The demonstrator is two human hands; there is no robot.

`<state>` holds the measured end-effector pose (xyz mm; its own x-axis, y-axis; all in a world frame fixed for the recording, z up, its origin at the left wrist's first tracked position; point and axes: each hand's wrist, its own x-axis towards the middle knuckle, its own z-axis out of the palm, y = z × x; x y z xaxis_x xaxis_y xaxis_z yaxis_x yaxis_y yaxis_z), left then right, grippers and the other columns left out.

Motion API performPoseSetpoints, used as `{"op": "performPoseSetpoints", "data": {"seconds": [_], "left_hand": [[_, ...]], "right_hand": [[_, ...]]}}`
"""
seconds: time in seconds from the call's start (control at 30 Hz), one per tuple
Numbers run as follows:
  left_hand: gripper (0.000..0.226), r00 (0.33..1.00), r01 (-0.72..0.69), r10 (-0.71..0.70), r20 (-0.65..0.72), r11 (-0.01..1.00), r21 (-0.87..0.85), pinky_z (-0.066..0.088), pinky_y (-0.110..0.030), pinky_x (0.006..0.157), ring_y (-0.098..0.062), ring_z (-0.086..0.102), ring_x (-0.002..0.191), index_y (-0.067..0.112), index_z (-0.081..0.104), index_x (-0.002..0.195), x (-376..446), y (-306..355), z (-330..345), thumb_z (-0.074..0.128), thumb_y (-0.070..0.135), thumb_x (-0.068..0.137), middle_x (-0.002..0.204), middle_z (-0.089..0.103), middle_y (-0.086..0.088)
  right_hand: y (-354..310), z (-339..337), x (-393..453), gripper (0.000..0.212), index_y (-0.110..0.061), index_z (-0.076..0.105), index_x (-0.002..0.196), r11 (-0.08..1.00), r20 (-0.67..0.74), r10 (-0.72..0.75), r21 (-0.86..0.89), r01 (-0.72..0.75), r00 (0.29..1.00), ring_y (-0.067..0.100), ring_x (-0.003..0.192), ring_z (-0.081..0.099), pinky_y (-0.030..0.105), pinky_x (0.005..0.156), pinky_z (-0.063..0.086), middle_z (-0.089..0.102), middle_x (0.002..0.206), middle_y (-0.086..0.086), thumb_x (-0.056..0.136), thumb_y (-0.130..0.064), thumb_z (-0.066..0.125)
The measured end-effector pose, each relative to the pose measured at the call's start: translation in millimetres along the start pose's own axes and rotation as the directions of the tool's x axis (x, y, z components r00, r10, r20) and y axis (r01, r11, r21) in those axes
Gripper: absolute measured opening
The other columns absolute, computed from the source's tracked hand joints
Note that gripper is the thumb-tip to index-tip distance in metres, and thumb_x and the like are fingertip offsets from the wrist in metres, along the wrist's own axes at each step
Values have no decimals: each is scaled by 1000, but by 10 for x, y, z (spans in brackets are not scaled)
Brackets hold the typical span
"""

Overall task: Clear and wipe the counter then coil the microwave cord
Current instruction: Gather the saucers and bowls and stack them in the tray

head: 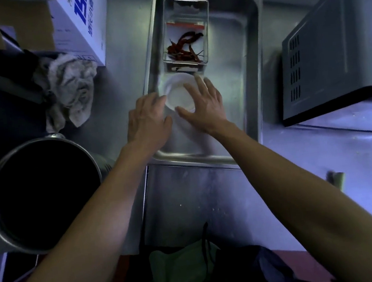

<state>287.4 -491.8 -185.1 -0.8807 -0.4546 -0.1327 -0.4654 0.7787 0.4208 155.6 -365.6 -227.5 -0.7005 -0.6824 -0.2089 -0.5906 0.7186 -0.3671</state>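
Open-palmed grip (201, 102) flanking bowl (178, 93)

Grey steel counter (210, 196): boxy grey microwave (333, 52) at right edge; crumpled beige rag (70, 87) near left edge.

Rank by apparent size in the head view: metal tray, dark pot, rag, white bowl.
1. Metal tray
2. Dark pot, close behind; it sits nearer the camera, so the order is unsure
3. Rag
4. White bowl, partly covered by both hands
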Motion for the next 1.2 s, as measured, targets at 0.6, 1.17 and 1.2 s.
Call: {"op": "performPoseSetpoints", "data": {"seconds": [0.6, 1.17, 1.2], "left_hand": [[47, 830, -483, 437, 346, 873, 58, 41, -49, 103, -30, 43, 133, 19, 50, 140, -166, 1319, 540, 49, 42, 99, 145, 51, -4], [44, 562, -788, 691, 453, 614, 41, 45, -41, 100, -28, 53, 124, 23, 55, 137, -1672, 4370, 1759, 50, 43, 98, 137, 58, -1], [44, 544, -804, 704, 457, 593, 42, 45, -41, 101, -28, 53, 124, 23, 55, 137, -1776, 4554, 1830, 50, 43, 98, 137, 58, -2]], "right_hand": [[1000, -693, -2058, 54, -18, 51, 143, 920, -191, 383, 167, -354, 904, 31, 133, 46, 45, 107, 40, 49, 148, 6, 93, -35, 63], [3067, -1037, -5140, 51, -15, 50, 144, 723, -304, 686, 392, -569, 661, 35, 130, 48, 46, 104, 41, 51, 146, 9, 96, -28, 60], [3178, -1063, -5324, 51, -16, 49, 144, 704, -305, 706, 402, -586, 639, 35, 130, 48, 47, 104, 42, 51, 146, 8, 96, -28, 60]]}}
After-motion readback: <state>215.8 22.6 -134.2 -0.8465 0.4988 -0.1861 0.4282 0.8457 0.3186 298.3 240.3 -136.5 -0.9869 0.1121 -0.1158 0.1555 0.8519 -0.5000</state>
